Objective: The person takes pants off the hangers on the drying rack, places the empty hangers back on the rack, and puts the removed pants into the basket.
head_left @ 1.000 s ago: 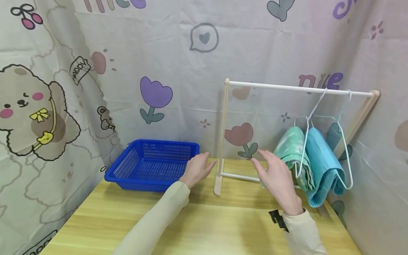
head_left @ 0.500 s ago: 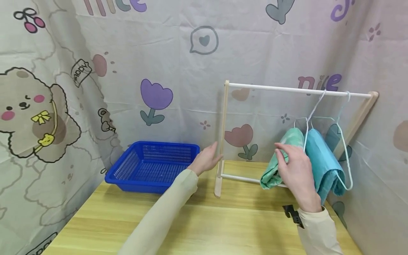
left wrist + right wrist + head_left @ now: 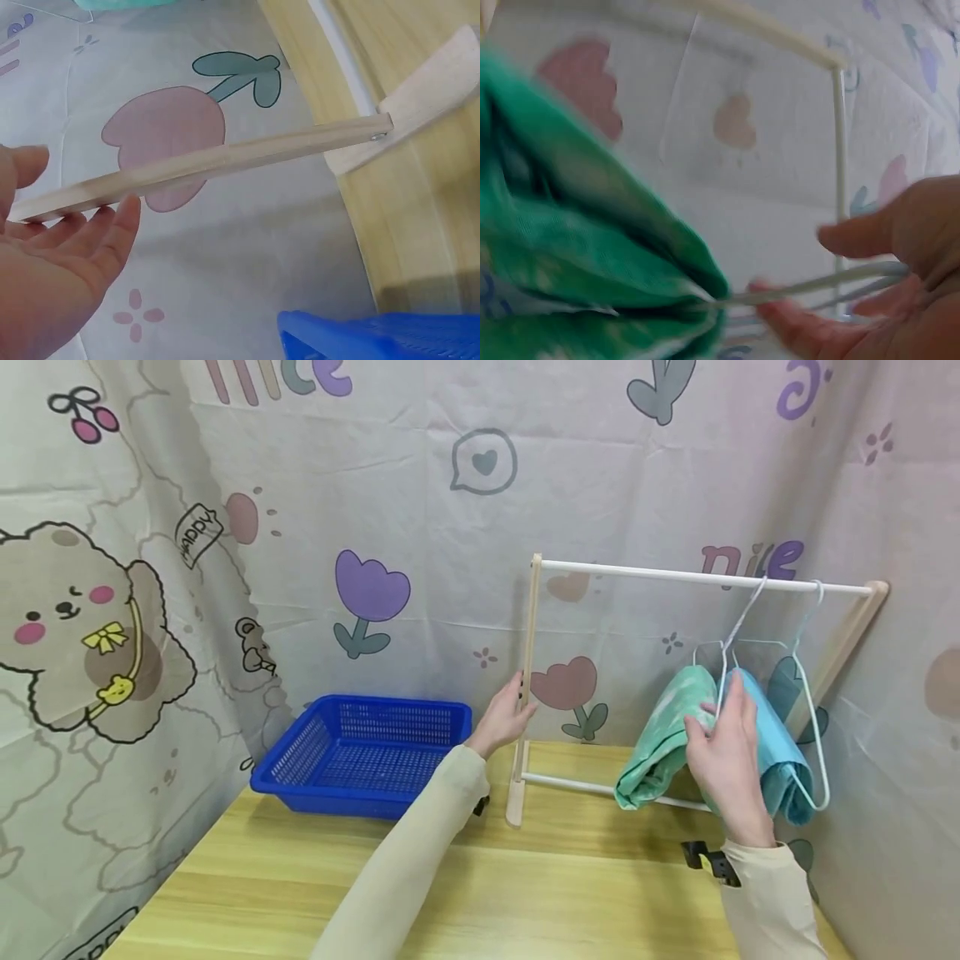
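My left hand (image 3: 504, 717) is at the left wooden post (image 3: 531, 635) of a small clothes rack. In the left wrist view, fingertips touch one side of that post (image 3: 217, 159) while the thumb stands apart. My right hand (image 3: 727, 747) is at a white wire hanger (image 3: 744, 617) on the rack's top rail. Its wire (image 3: 810, 286) passes between the parted thumb and fingers in the right wrist view. A green patterned cloth (image 3: 663, 739) hangs folded over this hanger. Behind the right hand, a blue cloth (image 3: 783, 768) hangs on a second hanger (image 3: 812, 710).
A blue plastic basket (image 3: 360, 806) stands left of the rack on the wood-grain table (image 3: 517, 893). The rack's white top rail (image 3: 637, 571) and lower bar (image 3: 570, 783) span between its posts. A printed curtain (image 3: 450, 527) encloses the back and sides.
My left hand has moved right and up from beside the basket to the post. The right hand has moved right to the hanger. The green cloth has swung, its lower end now further left.
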Motion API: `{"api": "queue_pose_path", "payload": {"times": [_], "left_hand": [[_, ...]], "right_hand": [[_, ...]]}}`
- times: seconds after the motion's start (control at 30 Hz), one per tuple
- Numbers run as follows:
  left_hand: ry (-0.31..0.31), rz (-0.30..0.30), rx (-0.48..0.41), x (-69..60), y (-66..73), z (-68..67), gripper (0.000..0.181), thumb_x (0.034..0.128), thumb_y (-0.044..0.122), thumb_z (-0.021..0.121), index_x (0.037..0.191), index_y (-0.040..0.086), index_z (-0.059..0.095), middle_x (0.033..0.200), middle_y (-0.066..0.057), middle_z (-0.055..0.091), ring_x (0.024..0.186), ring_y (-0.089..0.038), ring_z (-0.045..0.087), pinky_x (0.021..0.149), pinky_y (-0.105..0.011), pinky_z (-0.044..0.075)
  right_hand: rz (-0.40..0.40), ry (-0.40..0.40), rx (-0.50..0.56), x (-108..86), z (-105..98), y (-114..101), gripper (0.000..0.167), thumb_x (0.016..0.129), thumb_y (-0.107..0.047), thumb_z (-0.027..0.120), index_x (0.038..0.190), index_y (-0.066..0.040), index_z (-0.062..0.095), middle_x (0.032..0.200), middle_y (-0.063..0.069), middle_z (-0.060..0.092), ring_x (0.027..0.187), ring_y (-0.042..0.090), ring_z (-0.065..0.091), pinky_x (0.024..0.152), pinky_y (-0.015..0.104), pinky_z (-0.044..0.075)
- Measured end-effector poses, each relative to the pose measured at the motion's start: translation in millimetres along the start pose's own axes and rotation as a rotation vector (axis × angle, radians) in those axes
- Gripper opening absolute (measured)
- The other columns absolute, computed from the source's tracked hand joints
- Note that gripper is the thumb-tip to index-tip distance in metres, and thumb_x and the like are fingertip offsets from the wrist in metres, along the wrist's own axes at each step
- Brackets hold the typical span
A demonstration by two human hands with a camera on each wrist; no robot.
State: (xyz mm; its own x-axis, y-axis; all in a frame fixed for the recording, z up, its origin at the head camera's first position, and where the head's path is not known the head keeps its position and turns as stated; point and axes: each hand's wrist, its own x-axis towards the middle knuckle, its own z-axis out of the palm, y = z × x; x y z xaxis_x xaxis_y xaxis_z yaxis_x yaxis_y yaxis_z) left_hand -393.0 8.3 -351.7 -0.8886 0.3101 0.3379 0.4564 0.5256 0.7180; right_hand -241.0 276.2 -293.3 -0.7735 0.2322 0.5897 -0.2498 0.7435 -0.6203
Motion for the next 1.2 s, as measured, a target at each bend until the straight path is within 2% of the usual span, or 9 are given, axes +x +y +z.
{"api": "queue_pose_path", "payload": {"times": [0.07, 0.13, 0.23, 0.3, 0.37, 0.5, 0.63, 0.97, 1.2], "left_hand": [[0.005, 0.002, -0.013, 2.7, -0.3, 1.3, 0.068, 0.1027, 0.018, 0.051, 0.157, 0.003, 0.012, 0.162, -0.016, 0.022, 0.145, -0.031, 0.032, 0.120, -0.042, 0.026], [0.009, 0.008, -0.008, 4.8, -0.8, 1.8, 0.067, 0.1031, 0.015, 0.048, 0.157, 0.002, 0.011, 0.161, -0.017, 0.022, 0.145, -0.032, 0.031, 0.120, -0.042, 0.027], [0.021, -0.001, 0.001, 6.7, -1.3, 1.2, 0.061, 0.1040, 0.012, 0.044, 0.156, 0.002, 0.015, 0.156, -0.020, 0.033, 0.141, -0.033, 0.039, 0.115, -0.044, 0.036], [0.031, -0.019, 0.009, 6.5, -1.6, 0.1, 0.055, 0.1050, 0.013, 0.041, 0.155, 0.002, 0.021, 0.150, -0.021, 0.041, 0.135, -0.033, 0.047, 0.110, -0.044, 0.042], [0.036, -0.035, 0.015, 6.6, -2.1, -0.7, 0.050, 0.1062, 0.015, 0.039, 0.153, 0.003, 0.026, 0.144, -0.022, 0.048, 0.129, -0.033, 0.052, 0.106, -0.044, 0.046], [0.030, -0.051, -0.002, 7.7, -4.0, -2.3, 0.045, 0.1074, 0.020, 0.038, 0.150, 0.006, 0.034, 0.140, -0.020, 0.053, 0.127, -0.032, 0.054, 0.105, -0.044, 0.046], [0.032, -0.059, -0.027, 10.0, -4.1, -2.7, 0.041, 0.1075, 0.023, 0.038, 0.145, 0.007, 0.041, 0.135, -0.018, 0.057, 0.120, -0.030, 0.058, 0.098, -0.044, 0.050], [-0.016, -0.035, 0.040, 12.9, -7.3, -3.9, 0.035, 0.1077, 0.028, 0.036, 0.136, 0.009, 0.047, 0.131, -0.014, 0.060, 0.118, -0.028, 0.059, 0.101, -0.043, 0.049], [-0.028, -0.024, 0.058, 13.3, -10.2, -4.1, 0.034, 0.1076, 0.030, 0.035, 0.133, 0.011, 0.047, 0.131, -0.013, 0.061, 0.117, -0.028, 0.060, 0.099, -0.043, 0.050]], "right_hand": [[0.101, -0.033, 0.141, 1.1, 0.5, 0.6, 0.075, 0.103, -0.012, 0.042, 0.158, -0.013, -0.009, 0.161, 0.019, 0.013, 0.104, 0.024, 0.063, 0.072, 0.025, 0.055], [0.171, -0.051, 0.322, 3.7, 1.4, 1.9, 0.073, 0.104, -0.013, 0.037, 0.157, -0.017, -0.013, 0.160, 0.014, 0.016, 0.086, 0.011, 0.064, 0.057, 0.016, 0.051], [0.242, -0.091, 0.624, 8.2, 1.3, 5.6, 0.066, 0.106, -0.014, 0.035, 0.158, -0.013, -0.004, 0.145, 0.009, 0.036, 0.068, 0.002, 0.053, 0.049, 0.015, 0.046], [0.269, -0.130, 0.799, 11.5, 0.8, 9.3, 0.060, 0.106, -0.014, 0.035, 0.158, -0.008, 0.005, 0.126, 0.005, 0.047, 0.057, 0.003, 0.044, 0.042, 0.016, 0.037], [0.295, -0.162, 0.914, 14.6, 0.0, 13.0, 0.053, 0.106, -0.017, 0.036, 0.154, -0.006, 0.018, 0.104, -0.001, 0.049, 0.050, 0.003, 0.036, 0.039, 0.018, 0.026], [0.331, -0.195, 0.980, 19.9, -1.9, 16.4, 0.042, 0.107, -0.024, 0.035, 0.145, -0.009, 0.029, 0.080, -0.004, 0.042, 0.044, 0.003, 0.028, 0.041, 0.024, 0.013], [0.341, -0.200, 0.979, 21.9, -3.6, 17.3, 0.040, 0.107, -0.027, 0.033, 0.143, -0.010, 0.031, 0.072, -0.006, 0.039, 0.043, 0.004, 0.026, 0.044, 0.029, 0.009], [0.351, -0.241, 1.005, 21.1, -7.2, 17.8, 0.035, 0.106, -0.030, 0.037, 0.135, -0.012, 0.042, 0.058, -0.009, 0.034, 0.039, 0.003, 0.029, 0.039, 0.027, 0.011], [0.357, -0.269, 1.008, 21.0, -7.2, 14.5, 0.028, 0.105, -0.030, 0.042, 0.126, -0.014, 0.049, 0.057, -0.010, 0.036, 0.038, 0.002, 0.032, 0.034, 0.020, 0.022]]}}
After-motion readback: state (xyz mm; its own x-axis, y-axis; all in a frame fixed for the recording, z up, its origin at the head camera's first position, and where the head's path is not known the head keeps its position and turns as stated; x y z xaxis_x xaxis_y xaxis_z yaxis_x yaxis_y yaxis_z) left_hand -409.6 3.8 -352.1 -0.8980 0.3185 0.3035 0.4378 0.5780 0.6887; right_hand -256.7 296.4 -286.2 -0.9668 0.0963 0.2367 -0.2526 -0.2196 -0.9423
